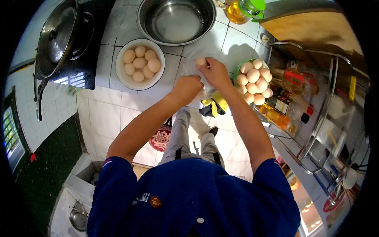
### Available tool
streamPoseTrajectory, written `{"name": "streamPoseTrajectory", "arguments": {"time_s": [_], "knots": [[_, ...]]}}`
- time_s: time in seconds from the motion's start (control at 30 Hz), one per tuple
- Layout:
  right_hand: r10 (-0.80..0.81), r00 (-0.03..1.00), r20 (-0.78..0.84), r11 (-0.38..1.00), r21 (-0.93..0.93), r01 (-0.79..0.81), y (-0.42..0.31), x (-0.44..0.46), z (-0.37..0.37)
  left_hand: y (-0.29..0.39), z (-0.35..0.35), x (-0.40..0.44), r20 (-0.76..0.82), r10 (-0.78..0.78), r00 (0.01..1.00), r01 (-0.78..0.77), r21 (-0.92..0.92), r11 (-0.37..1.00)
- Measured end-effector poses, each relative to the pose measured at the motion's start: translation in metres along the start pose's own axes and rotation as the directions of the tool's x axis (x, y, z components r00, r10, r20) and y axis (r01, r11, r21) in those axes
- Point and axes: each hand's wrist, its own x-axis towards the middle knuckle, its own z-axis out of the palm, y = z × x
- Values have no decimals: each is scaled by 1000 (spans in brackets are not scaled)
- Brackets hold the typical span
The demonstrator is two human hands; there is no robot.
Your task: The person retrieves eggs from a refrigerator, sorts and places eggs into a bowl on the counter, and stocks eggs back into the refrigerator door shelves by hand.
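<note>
My right hand (214, 73) pinches a pale brown egg (201, 62) between thumb and fingers above the tiled counter. Close beside it, my left hand (187, 89) is closed on a clear plastic bag (206, 93), whose thin film spreads under and around both hands. To the left stands a white bowl (119, 75) with several eggs (139, 63) in it. Right of my right forearm, a heap of eggs (253, 75) fills a green container (237, 72), its lower part hidden by the eggs.
A large steel basin (139, 24) stands at the back of the counter, with a green-lidded oil jug (237, 14) to its right. A lidded pan (55, 39) sits on the stove at left. On the right is a metal rack (333, 83) with bottles.
</note>
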Motion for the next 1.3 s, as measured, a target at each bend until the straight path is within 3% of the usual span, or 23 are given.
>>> {"name": "streamPoseTrajectory", "arguments": {"time_s": [0.07,0.2,0.23,0.27,0.3,0.37,0.43,0.5,0.57,0.63,0.77,0.83,1.07,1.3], "knots": [[163,982,94,971,163,-176,1,-10,-8,5,5,4,43,71,997,-72,22,997],[247,957,153,921,269,-281,-4,-36,-23,17,6,5,141,-69,988,77,-49,996],[254,936,244,703,618,-352,-2,-45,-22,20,6,6,188,-112,976,122,-42,992],[218,919,330,358,849,-390,0,-54,-22,20,13,7,185,-108,977,117,-39,992],[219,921,323,358,851,-384,-1,-62,-25,18,27,7,144,-152,978,168,-104,980],[30,915,403,-119,910,-397,-1,-80,-34,16,46,8,104,-189,976,205,-168,964],[24,929,369,-150,920,-362,-14,-98,-48,17,56,11,64,-125,990,132,-113,985],[-145,947,286,-341,884,-320,-18,-110,-56,18,61,11,23,-101,995,103,-136,985],[-178,951,253,-342,890,-301,-20,-121,-66,19,65,13,-19,-75,997,71,-158,985],[-260,948,184,-471,833,-291,-25,-128,-74,22,63,16,75,-107,991,115,-121,986],[-245,961,129,-548,800,-247,-25,-139,-79,37,32,18,229,-205,951,213,-6,977],[-234,964,126,-554,798,-239,-22,-141,-78,37,34,17,124,-241,963,243,3,970],[-209,970,126,-577,785,-227,-19,-150,-75,31,42,13,110,-194,975,198,-26,980],[-191,971,143,-591,773,-230,-12,-158,-71,36,34,8,-31,-185,982,185,-13,983]]}}
